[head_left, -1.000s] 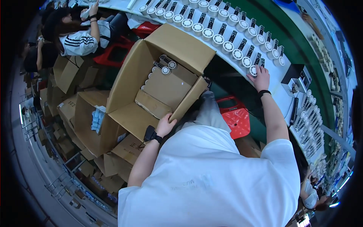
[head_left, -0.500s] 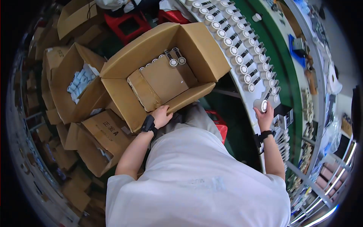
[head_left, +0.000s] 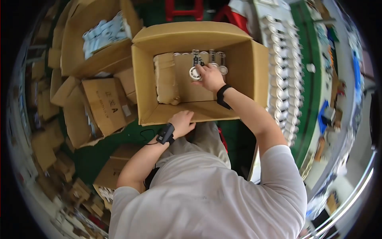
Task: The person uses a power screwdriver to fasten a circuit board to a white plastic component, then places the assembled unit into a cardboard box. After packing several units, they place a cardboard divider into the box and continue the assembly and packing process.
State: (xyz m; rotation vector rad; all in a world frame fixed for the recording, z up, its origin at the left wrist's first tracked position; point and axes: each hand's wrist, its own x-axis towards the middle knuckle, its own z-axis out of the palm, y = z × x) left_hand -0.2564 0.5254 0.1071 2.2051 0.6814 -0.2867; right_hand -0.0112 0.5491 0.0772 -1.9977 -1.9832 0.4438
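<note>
A large cardboard box (head_left: 157,116) stands before me with its top uncovered. My left hand (head_left: 182,123) is closed over its near edge, fingers at the rim and thumb on the outer side. Deep inside the box, my right hand (head_left: 211,77) grips a white round-headed device (head_left: 195,73) with a ringed face and a narrow dark strip at its far end. Its fingers partly cover the device. Just right of it lie similar white devices (head_left: 223,70) on a brown cardboard sheet (head_left: 184,88). More white round ends show along the sheet's far edge.
Rows of similar white devices (head_left: 276,81) line the long table at right. Left of the box, a carton (head_left: 129,30) holds pale blue-white pieces (head_left: 105,35), with another carton (head_left: 104,105) nearer me. A red stool (head_left: 184,15) stands beyond the box.
My right hand has moved left from the table into the box, carrying a white device. My left hand stays at the box's near edge. The whole view has turned.
</note>
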